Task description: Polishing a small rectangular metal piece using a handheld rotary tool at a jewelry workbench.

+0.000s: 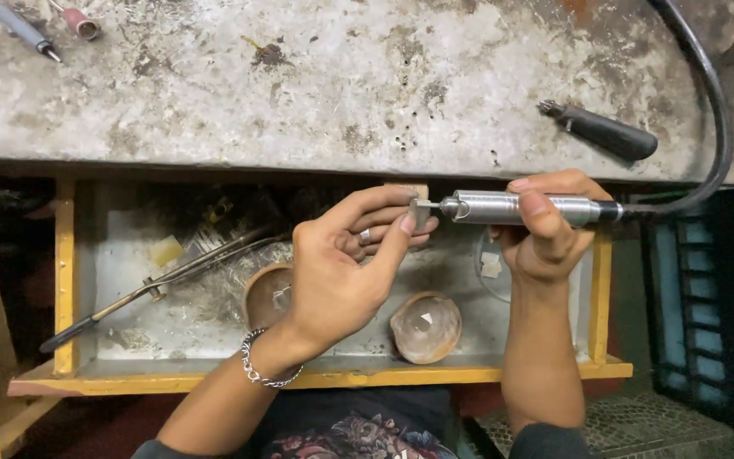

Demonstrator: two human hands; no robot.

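Fingers (401, 223) of the left hand (333, 272) pinch a small flat grey metal piece (420, 212) above the open yellow-framed drawer (64, 280). Right hand (545, 229) wraps closed around a shiny cylindrical rotary handpiece (520, 207), its tip touching the piece, black flexible shaft (711, 110) curving over the worn surface (341, 76).

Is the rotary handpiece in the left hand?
No, the right hand grips the handpiece; the left hand pinches a small metal piece.
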